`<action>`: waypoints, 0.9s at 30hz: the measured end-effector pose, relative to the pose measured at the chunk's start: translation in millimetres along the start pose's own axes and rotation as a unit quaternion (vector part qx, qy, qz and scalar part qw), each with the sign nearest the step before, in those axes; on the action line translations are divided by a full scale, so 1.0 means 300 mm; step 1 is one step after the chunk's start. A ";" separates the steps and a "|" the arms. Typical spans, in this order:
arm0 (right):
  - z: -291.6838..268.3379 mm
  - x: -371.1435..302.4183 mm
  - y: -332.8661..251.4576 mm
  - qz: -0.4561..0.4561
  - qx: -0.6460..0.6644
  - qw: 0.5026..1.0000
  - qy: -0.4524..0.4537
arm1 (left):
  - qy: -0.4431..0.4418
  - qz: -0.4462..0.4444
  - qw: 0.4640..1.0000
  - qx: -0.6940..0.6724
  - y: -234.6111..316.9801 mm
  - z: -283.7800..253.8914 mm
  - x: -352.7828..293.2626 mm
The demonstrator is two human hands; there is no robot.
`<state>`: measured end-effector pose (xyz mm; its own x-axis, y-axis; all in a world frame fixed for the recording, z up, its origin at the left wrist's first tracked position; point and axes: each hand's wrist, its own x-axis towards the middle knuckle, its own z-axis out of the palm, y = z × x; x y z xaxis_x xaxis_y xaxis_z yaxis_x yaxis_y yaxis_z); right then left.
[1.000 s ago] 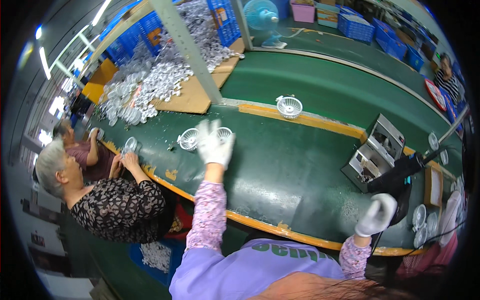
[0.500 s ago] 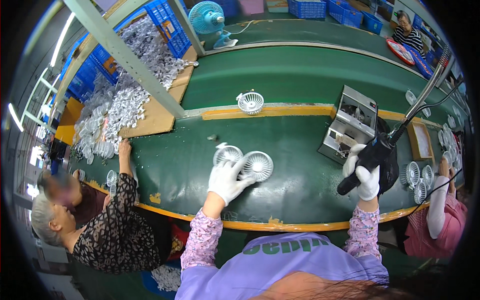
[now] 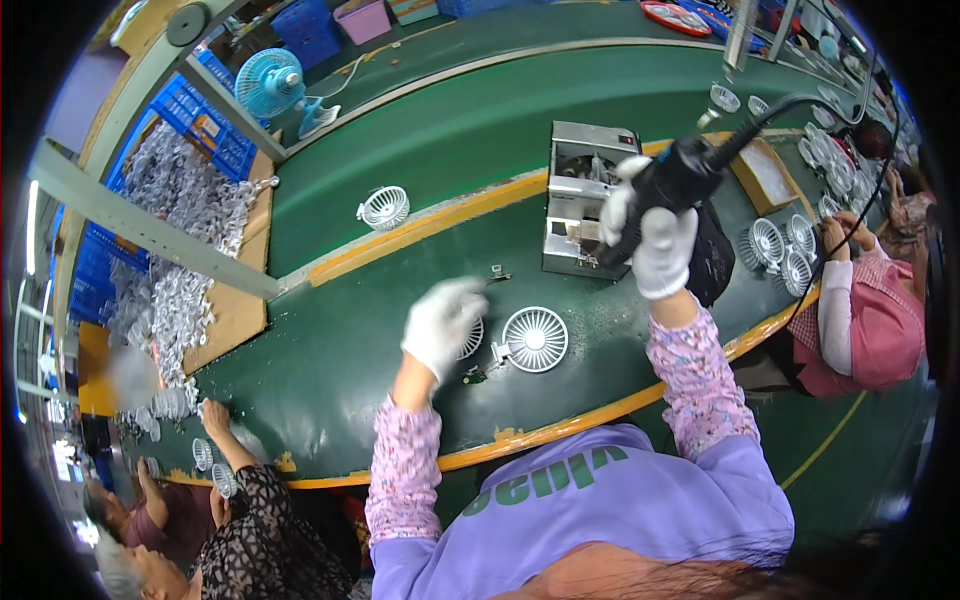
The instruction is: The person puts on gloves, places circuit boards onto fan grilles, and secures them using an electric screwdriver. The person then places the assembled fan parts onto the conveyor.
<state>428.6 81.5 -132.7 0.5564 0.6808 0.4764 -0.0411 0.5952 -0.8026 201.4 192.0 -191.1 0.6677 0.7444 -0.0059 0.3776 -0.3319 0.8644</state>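
My right hand (image 3: 668,245), in a white glove, is wrapped round a black electric screwdriver (image 3: 672,185). It holds the tool at a slant beside a boxy metal machine (image 3: 578,228), which looks like a screw feeder. My left hand (image 3: 440,328), also gloved, hovers over a white round fan grille (image 3: 470,338) and hides most of it. Its fingers are blurred by motion, so what they hold, if anything, does not show. A second white fan grille (image 3: 536,339) lies face up just right of it. Near my left fingertips is a small dark piece (image 3: 499,272).
Another fan grille (image 3: 385,208) sits by the belt (image 3: 450,130) edge. At left, a heap of clear plastic parts (image 3: 175,215) lies on cardboard. Several grilles (image 3: 780,250) and a small open box (image 3: 763,177) stand at right. Co-workers sit on both sides; a cable hangs from the screwdriver.
The whole view has swung to the right. My left hand has come off the right-hand grille, and the two grilles are now farther apart. My right hand still grips the screwdriver, now raised.
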 end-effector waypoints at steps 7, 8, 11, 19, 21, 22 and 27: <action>0.033 0.033 0.114 -0.036 -0.071 0.997 0.006 | -0.117 0.192 0.917 0.329 0.023 0.224 -0.172; 0.035 0.026 0.112 -0.034 -0.071 0.997 0.006 | -0.098 0.217 0.910 0.338 0.006 0.246 -0.149; 0.040 -0.010 0.107 -0.003 -0.030 1.000 -0.002 | -0.047 0.260 0.918 0.295 -0.020 0.294 -0.102; 0.076 -0.144 0.128 0.084 0.059 0.995 -0.014 | -0.045 0.263 0.926 0.266 -0.044 0.290 -0.101; 0.072 -0.163 0.152 0.091 0.066 0.994 -0.005 | -0.041 0.266 0.927 0.263 -0.043 0.290 -0.103; 0.065 -0.168 0.162 0.102 0.066 0.993 -0.011 | -0.048 0.258 0.929 0.263 -0.043 0.290 -0.102; 0.037 -0.181 0.197 0.132 0.116 0.983 -0.056 | -0.057 0.249 0.930 0.266 -0.034 0.288 -0.093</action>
<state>386.7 84.3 -201.9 0.4067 0.8596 0.3094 -0.3670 0.4638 -0.8063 234.3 124.5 -243.3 0.8970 0.3659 0.2479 0.2479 -0.8809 0.4032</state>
